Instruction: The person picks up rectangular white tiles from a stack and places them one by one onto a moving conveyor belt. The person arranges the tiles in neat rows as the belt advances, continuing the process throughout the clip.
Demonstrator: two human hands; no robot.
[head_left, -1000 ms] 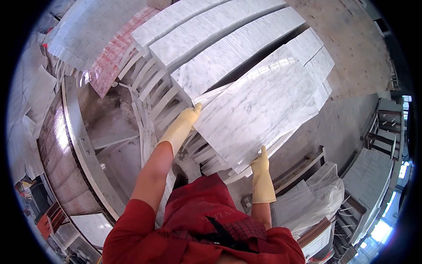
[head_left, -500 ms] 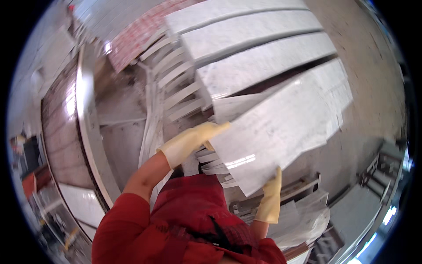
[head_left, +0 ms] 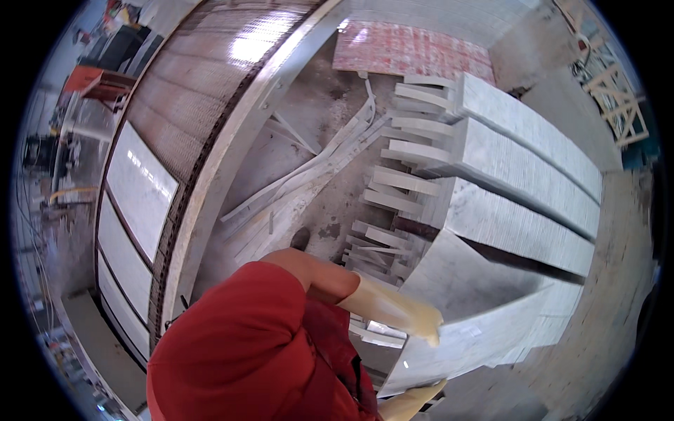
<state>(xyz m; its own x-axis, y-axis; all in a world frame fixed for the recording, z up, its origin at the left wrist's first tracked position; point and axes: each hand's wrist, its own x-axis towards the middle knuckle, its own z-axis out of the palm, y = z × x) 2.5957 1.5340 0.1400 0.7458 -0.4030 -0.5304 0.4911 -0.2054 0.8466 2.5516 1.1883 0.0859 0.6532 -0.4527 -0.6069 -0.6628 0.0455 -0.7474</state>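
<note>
A large pale grey-white stone slab point(head_left: 477, 345) stands tilted at the near end of the stacked slabs. My left hand point(head_left: 414, 319), in a cream rubber glove, is closed over the slab's upper edge near its left end. My right hand point(head_left: 413, 401), gloved alike, is at the slab's lower edge by the bottom of the view; its fingers lie along the stone and are partly hidden. Behind the tilted slab shows another grey slab face point(head_left: 477, 277). Farther back stand rows of white slabs point(head_left: 523, 221) packed on edge.
On the left runs a conveyor point(head_left: 203, 67) with a metal side rail point(head_left: 232, 151), carrying several white slabs point(head_left: 140, 189). Stone strips point(head_left: 309, 165) litter the floor. Curved pale slats point(head_left: 404, 179) stick out from the rows. A red-and-white board point(head_left: 414, 49) lies at the back.
The view has swung to the left, bringing more of the conveyor in. The slab has gone from lying nearly flat to steeply tilted, and both hands remain at its edges.
</note>
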